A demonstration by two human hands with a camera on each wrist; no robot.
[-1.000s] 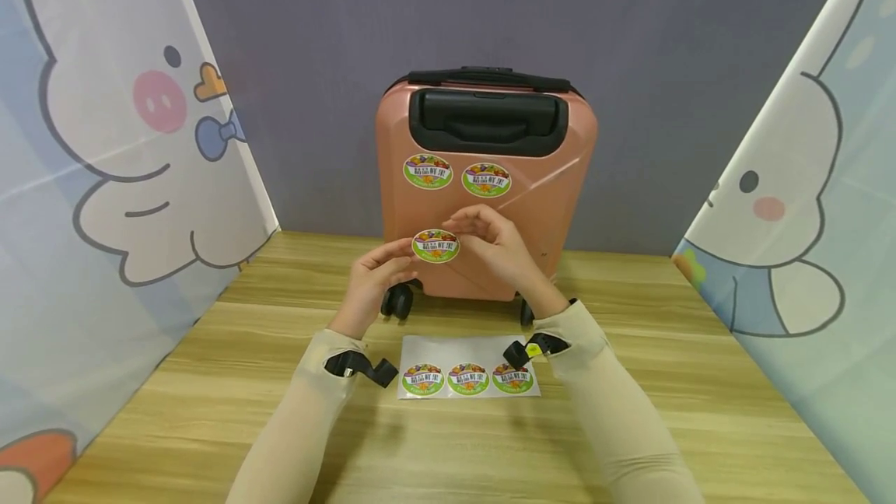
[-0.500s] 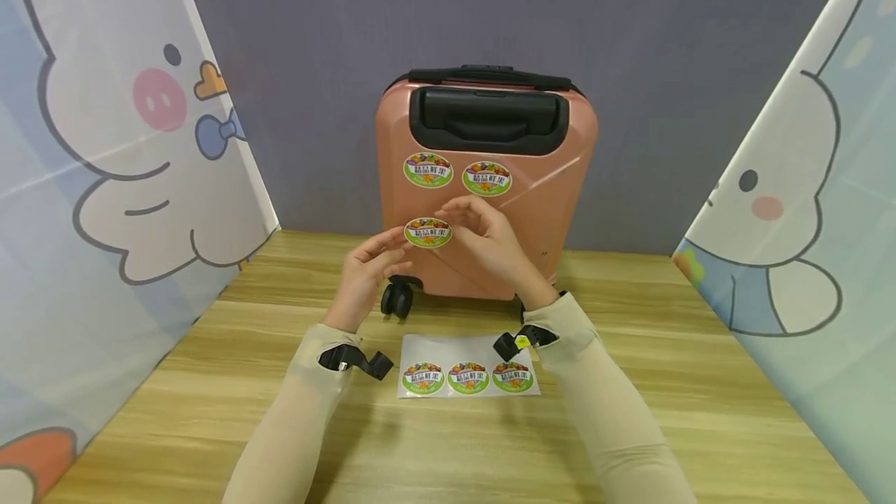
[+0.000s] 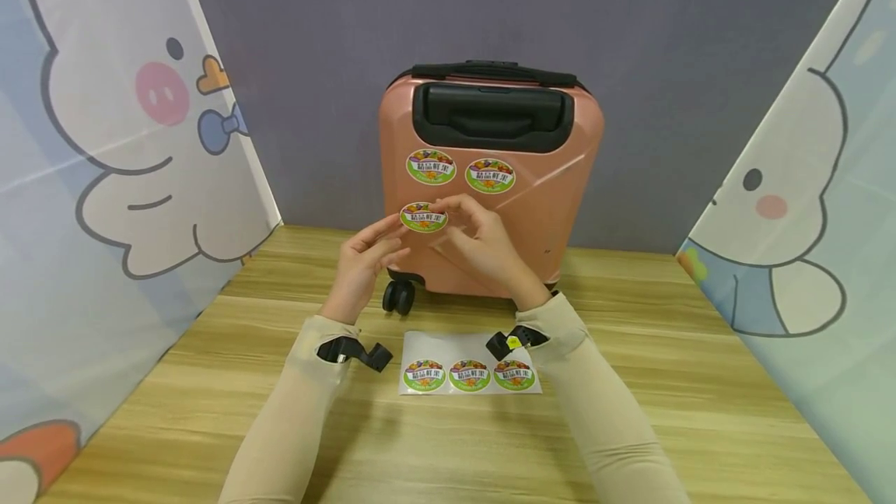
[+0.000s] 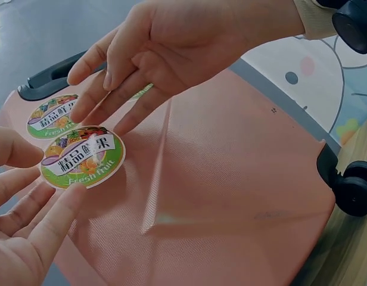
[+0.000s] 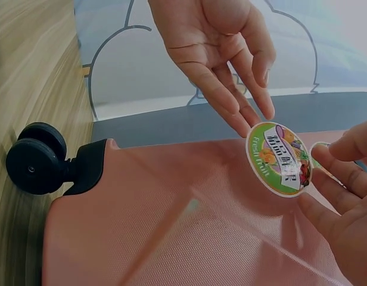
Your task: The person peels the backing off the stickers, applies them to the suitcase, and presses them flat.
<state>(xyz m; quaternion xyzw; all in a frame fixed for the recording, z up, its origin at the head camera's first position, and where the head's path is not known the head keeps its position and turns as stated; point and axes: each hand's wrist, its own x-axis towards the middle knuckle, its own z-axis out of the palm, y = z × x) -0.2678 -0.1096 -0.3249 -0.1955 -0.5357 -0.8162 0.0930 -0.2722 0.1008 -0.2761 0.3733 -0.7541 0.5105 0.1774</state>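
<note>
An oval fruit sticker (image 3: 423,218), printed "Fresh Fruit", is stretched between both hands close in front of the pink suitcase (image 3: 532,224). My left hand (image 3: 355,269) holds its left edge with the fingertips. At the opposite edge are the fingertips of my right hand (image 3: 484,249), the index finger overlapping the sticker's upper right. In the left wrist view the sticker (image 4: 82,158) casts a shadow on the textured shell. Two like stickers, an upper left one (image 3: 431,167) and an upper right one (image 3: 490,176), are on the suitcase below its black handle recess (image 3: 493,119).
A white backing sheet (image 3: 455,342) with three stickers in a row lies on the wooden table (image 3: 448,442) in front of the suitcase. One black wheel (image 3: 399,298) shows at its lower left. Cartoon-printed panels (image 3: 140,201) flank the table, with a grey wall (image 3: 315,37) behind.
Both hands have carried the sticker upward and slightly left, nearer the left sticker on the suitcase. The right index finger now overlaps the sticker's upper right edge. The suitcase and sheet stay in place.
</note>
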